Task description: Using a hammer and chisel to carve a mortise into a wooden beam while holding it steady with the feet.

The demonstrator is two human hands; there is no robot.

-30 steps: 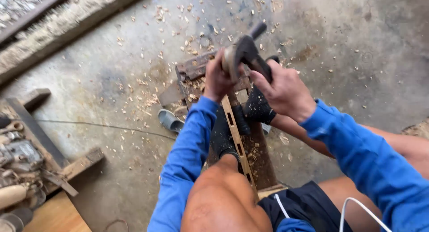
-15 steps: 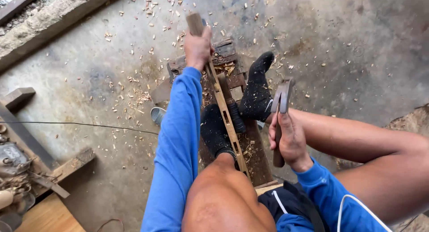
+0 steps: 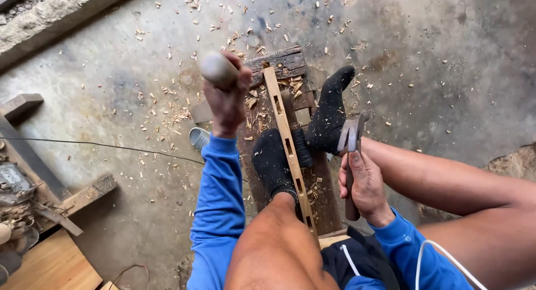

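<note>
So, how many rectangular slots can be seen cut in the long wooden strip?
3 show clearly on the wooden strip: one near its far end, one beside the feet in black socks, one nearer the knee. More may be hidden lower down, behind the leg.

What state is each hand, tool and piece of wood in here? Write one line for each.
Left hand: raised, closed around a round wooden tool handle.
Right hand: gripping a claw hammer, head up.
Long pale wooden strip with rectangular slots: lying flat, pinned between two black-socked feet.
Dark wooden plank: flat on the floor under the strip.
Wood chips: scattered loose.
</note>
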